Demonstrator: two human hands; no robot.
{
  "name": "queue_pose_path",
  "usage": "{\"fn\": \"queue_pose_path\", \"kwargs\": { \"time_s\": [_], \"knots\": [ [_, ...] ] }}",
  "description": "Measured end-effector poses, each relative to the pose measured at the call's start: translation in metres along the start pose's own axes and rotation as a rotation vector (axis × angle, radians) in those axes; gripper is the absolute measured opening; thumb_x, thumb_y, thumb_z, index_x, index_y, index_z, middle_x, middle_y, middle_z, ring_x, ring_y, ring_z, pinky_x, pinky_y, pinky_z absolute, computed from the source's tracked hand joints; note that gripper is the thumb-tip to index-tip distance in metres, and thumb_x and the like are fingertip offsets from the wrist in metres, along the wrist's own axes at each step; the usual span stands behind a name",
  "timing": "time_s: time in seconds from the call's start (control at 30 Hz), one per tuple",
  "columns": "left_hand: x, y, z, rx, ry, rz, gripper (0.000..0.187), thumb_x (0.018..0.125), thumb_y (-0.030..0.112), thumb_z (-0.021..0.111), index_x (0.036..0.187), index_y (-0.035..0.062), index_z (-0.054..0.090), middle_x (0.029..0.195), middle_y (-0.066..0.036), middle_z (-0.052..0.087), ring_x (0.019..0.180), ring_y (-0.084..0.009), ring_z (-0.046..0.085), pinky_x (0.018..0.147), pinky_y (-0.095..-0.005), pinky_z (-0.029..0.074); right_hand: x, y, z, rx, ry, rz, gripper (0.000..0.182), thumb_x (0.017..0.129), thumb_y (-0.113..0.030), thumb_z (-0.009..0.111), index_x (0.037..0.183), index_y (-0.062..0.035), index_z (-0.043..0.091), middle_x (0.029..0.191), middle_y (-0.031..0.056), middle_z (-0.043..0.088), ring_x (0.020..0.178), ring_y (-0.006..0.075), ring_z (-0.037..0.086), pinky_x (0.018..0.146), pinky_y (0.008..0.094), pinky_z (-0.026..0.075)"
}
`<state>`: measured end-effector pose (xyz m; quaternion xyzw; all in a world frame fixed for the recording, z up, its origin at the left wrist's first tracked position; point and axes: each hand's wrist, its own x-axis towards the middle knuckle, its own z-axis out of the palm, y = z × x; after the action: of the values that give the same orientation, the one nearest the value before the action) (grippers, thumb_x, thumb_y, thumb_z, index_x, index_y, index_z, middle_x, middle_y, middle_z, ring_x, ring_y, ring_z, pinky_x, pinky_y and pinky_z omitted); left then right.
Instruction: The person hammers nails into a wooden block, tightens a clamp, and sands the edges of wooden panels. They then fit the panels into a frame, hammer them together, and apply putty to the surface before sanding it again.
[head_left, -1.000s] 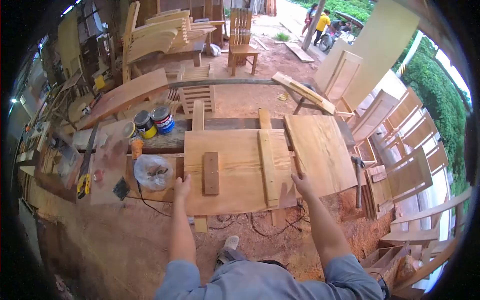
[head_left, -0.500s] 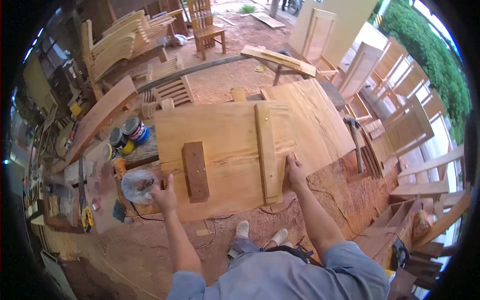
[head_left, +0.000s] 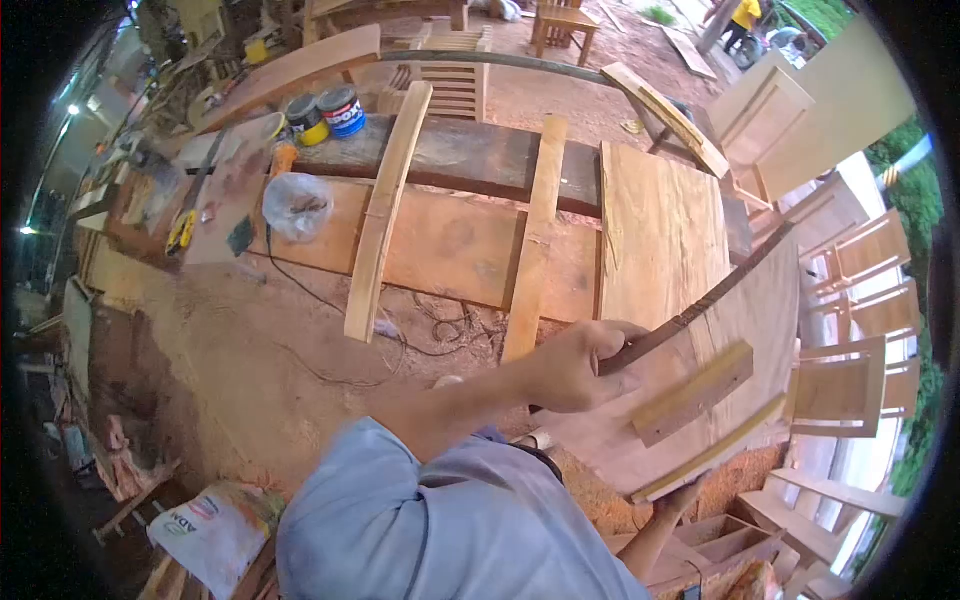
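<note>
A wooden panel (head_left: 765, 310) is held up off the bench at the right, tilted, its dark edge facing the bench. A short wood block (head_left: 695, 393) and a longer batten (head_left: 712, 448) are fixed across its face. My left hand (head_left: 578, 365) is closed around the panel's near upper edge, thumb over the top. Down at the lower edge, by the batten, my right hand (head_left: 680, 502) grips the panel, its fingers partly hidden. Beyond the panel, another light board (head_left: 662, 230) lies on the bench.
Two wooden strips (head_left: 390, 210) (head_left: 537, 240) lie across the bench planks (head_left: 450, 245). Paint cans (head_left: 342, 112), a clear plastic bag (head_left: 297, 207) and a handsaw (head_left: 182, 232) are at the left. Chair frames (head_left: 840, 385) line the right side. A cable runs over the dusty ground.
The panel, earlier flat over the bench between my hands, has been lifted, tilted and swung to the right. The strips and planks beneath it now show. My body and view have turned.
</note>
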<state>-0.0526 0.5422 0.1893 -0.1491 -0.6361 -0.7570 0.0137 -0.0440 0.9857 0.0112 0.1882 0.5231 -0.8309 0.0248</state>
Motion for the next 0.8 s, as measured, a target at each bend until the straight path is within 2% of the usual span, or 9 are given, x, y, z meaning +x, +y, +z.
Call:
{"fn": "queue_pose_path", "kwargs": {
  "time_s": [0.13, 0.23, 0.3, 0.4, 0.5, 0.63, 0.7, 0.77, 0.8],
  "knots": [
    [-0.013, -0.019, 0.005, 0.033, 0.026, -0.076, 0.057, 0.08, 0.001, 0.069, 0.133, -0.0057, 0.048, 0.122, -0.011, 0.06, 0.11, -0.0151, 0.057, 0.095, -0.0278, 0.044, 0.007, -0.019, -0.01, 0.06, 0.025, 0.079, 0.064, 0.099, -0.05, 0.039, 0.144, -0.0046, 0.033, 0.143, 0.0116, 0.042, 0.13, 0.0274, 0.041, 0.11, 0.0409, 0.033],
    [-0.055, -0.039, -0.021, -0.201, 0.191, -0.099, 0.064, 0.08, -0.004, 0.066, 0.139, -0.0016, 0.043, 0.127, -0.006, 0.058, 0.111, -0.0115, 0.056, 0.093, -0.0263, 0.046, 0.036, -0.019, -0.003, -0.019, -0.132, 0.165, 0.059, 0.1, -0.045, 0.04, 0.14, -0.0027, 0.039, 0.14, 0.0115, 0.046, 0.129, 0.0264, 0.043, 0.109, 0.0411, 0.034],
    [-0.088, -0.031, -0.042, -0.305, 0.304, -0.099, 0.067, 0.079, -0.008, 0.064, 0.141, -0.0005, 0.041, 0.13, -0.005, 0.056, 0.113, -0.0109, 0.054, 0.093, -0.0254, 0.045, 0.048, -0.019, 0.038, -0.012, -0.229, 0.099, 0.05, 0.099, -0.035, 0.047, 0.136, -0.0016, 0.044, 0.135, 0.0108, 0.052, 0.126, 0.0245, 0.047, 0.106, 0.0394, 0.037],
    [-0.154, -0.026, -0.087, -0.391, 0.525, -0.157, 0.067, 0.075, -0.013, 0.062, 0.138, 0.0007, 0.046, 0.133, -0.005, 0.055, 0.115, -0.014, 0.055, 0.095, -0.027, 0.045, 0.055, -0.023, 0.118, -0.34, -0.403, 0.086, 0.041, 0.091, -0.013, 0.056, 0.129, 0.001, 0.051, 0.121, 0.0071, 0.06, 0.111, 0.018, 0.056, 0.095, 0.0308, 0.043],
    [-0.2, -0.014, -0.124, -0.484, 0.779, -0.02, 0.064, 0.071, -0.011, 0.063, 0.133, 0.0019, 0.053, 0.128, -0.006, 0.058, 0.113, -0.0167, 0.058, 0.095, -0.0292, 0.046, 0.041, -0.02, 0.213, -0.449, -0.589, 0.161, 0.04, 0.089, -0.01, 0.056, 0.126, 0.0039, 0.052, 0.108, 0.0085, 0.063, 0.1, 0.0196, 0.06, 0.086, 0.031, 0.047],
    [-0.236, 0.017, -0.198, -0.523, 0.925, -0.107, 0.041, 0.069, 0.003, 0.062, 0.11, -0.0011, 0.064, 0.106, -0.008, 0.067, 0.101, -0.0179, 0.063, 0.088, -0.0314, 0.05, 0.05, -0.003, 0.306, -0.632, -0.674, 0.175, 0.038, 0.089, -0.012, 0.058, 0.123, 0.0058, 0.055, 0.106, 0.0091, 0.065, 0.096, 0.0203, 0.062, 0.087, 0.0296, 0.048],
    [-0.277, -0.025, -0.276, -0.056, 1.011, -0.27, 0.025, 0.072, 0.011, 0.06, 0.094, 0.0004, 0.065, 0.094, -0.009, 0.067, 0.087, -0.0206, 0.066, 0.074, -0.0326, 0.054, 0.093, -0.008, 0.327, -0.866, -0.694, 0.131, 0.041, 0.09, -0.015, 0.059, 0.127, 0.0023, 0.053, 0.108, 0.0088, 0.064, 0.102, 0.016, 0.059, 0.092, 0.0304, 0.047],
    [-0.26, 0.014, -0.281, -0.258, 1.085, -0.166, 0.026, 0.074, 0.016, 0.059, 0.095, 0.0017, 0.064, 0.092, -0.009, 0.066, 0.085, -0.0221, 0.066, 0.071, -0.0345, 0.054, 0.087, -0.001, 0.335, -0.254, -0.694, -0.084, 0.036, 0.094, -0.022, 0.052, 0.123, -0.0004, 0.056, 0.102, 0.0124, 0.065, 0.091, 0.0196, 0.064, 0.081, 0.0364, 0.055],
    [-0.242, 0.048, -0.274, -0.442, 1.165, -0.053, 0.028, 0.076, 0.022, 0.059, 0.096, 0.0029, 0.063, 0.089, -0.01, 0.065, 0.084, -0.0237, 0.066, 0.067, -0.0364, 0.055, 0.08, -0.015, 0.362, -0.38, -0.707, 0.038, 0.033, 0.095, -0.027, 0.05, 0.116, -0.003, 0.058, 0.092, 0.0111, 0.065, 0.079, 0.02, 0.063, 0.068, 0.0367, 0.054]
  ]
}}
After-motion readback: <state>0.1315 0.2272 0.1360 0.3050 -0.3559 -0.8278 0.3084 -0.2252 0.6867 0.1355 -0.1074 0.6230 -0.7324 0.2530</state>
